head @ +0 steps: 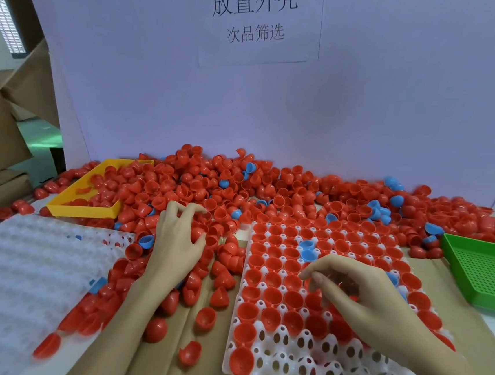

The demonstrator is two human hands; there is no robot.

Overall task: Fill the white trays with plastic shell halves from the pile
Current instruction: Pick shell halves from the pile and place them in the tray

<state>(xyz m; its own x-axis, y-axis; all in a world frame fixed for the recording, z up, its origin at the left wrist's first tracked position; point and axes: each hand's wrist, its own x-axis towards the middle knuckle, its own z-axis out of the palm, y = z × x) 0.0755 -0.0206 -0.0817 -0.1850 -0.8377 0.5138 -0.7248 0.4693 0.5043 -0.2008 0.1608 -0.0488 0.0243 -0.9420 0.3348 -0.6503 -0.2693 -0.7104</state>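
A big pile of red shell halves, with a few blue ones, covers the back of the table. My left hand reaches into the pile's near edge, its fingers curled over red shells. A white tray lies at the right, most of its cups holding red halves and a couple of blue ones; its front rows are bare. My right hand hovers over the tray's middle and pinches a red shell half between thumb and fingers. Another white tray lies at the left.
A yellow tray sits half buried in the pile at the back left. A green perforated tray stands at the right edge. Loose red halves lie on brown cardboard between the white trays. A white wall with a paper sign closes the back.
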